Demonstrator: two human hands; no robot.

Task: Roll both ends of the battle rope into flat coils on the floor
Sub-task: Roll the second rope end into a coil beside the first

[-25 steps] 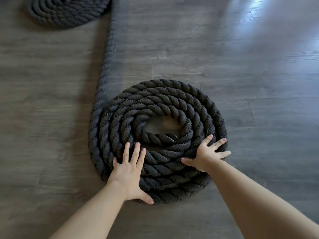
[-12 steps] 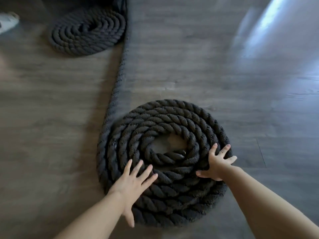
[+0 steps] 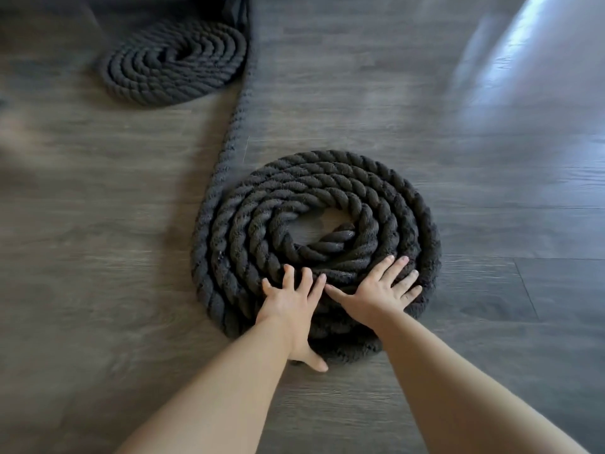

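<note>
- The far coil lies at the upper left: a flat, oval spiral of thick, dark grey twisted rope with a fuzzy, fibrous surface, its turns packed close and a small dark gap at the centre. Bare floor lies to its left and near side.
- A straight run of rope leaves the far coil's right edge and stretches toward the camera, blurred along its length, until it merges into the left rim of the near coil.
- The near coil sits at mid-frame: a round, flat spiral of the same heavy three-strand rope, several turns wide, with an open eye in the middle where the floor shows and the rope's inner end curls across it.
- The left hand lies flat on the coil's near edge, fingers straight and spread, thumb reaching down to the floor at the outer rim.
- The right hand rests just beside it, palm down on the near-right turns, fingers splayed and straight, its thumb nearly touching the left hand's fingers. Neither hand curls around the rope.
- The wood-look plank floor is smooth and grey-brown, with a pale glare at the upper right; wide bare floor extends right of the near coil.
</note>
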